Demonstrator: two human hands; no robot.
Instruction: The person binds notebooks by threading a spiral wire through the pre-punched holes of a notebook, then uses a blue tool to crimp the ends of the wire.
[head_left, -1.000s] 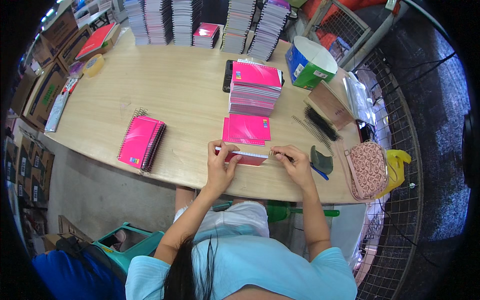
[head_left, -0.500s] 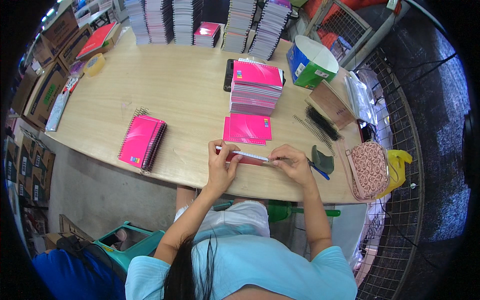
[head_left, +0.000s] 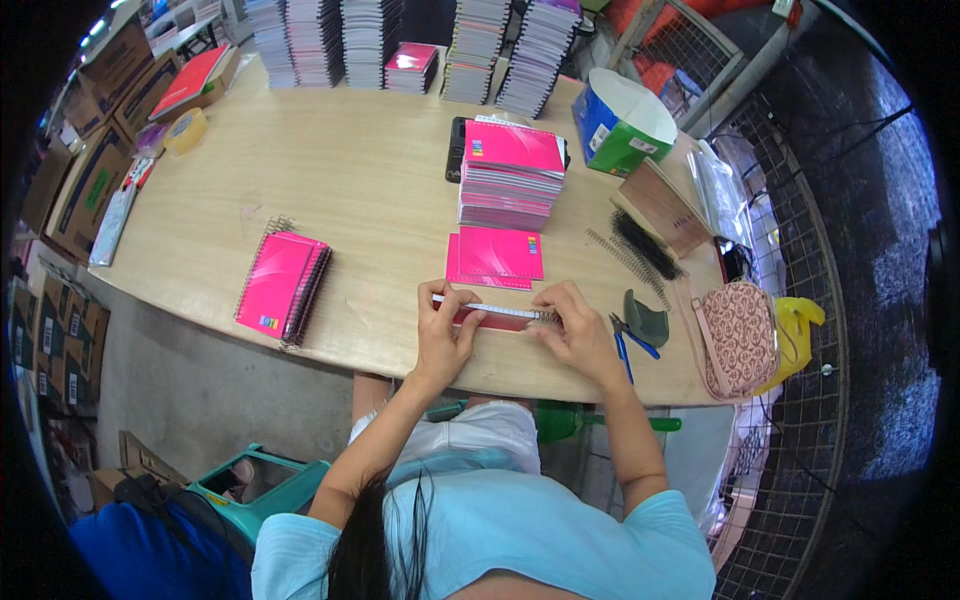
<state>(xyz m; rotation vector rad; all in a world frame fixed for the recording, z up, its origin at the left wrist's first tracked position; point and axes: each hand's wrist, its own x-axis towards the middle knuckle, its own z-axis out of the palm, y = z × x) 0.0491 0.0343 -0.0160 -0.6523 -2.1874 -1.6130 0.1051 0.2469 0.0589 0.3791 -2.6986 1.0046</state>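
My left hand [head_left: 445,328] is closed on the left end of a small notebook [head_left: 497,321], held with its white punched edge facing up near the table's front edge. At the opposite end, my right hand [head_left: 574,332] pinches a dark spiral wire coil [head_left: 545,316] at the holes. My fingers partly hide the coil, and how far it runs through the holes I cannot tell. Just beyond my hands lie loose pink notebooks [head_left: 500,254], with a tall stack of pink notebooks [head_left: 510,185] behind them. Blue-handled pliers [head_left: 622,347] rest beside my right hand.
Spiral-bound pink notebooks [head_left: 280,280] lie at the left. Black wire coils [head_left: 645,245], a wooden block [head_left: 664,208], a dark green object [head_left: 647,319] and a patterned pouch [head_left: 736,340] sit at the right. Tall notebook stacks [head_left: 365,45] and a blue-green box [head_left: 622,125] line the back.
My right hand has shifted slightly and turned at the coil, which now sits closer against the notebook's right end. More of the pliers shows. My left hand has stayed in place.
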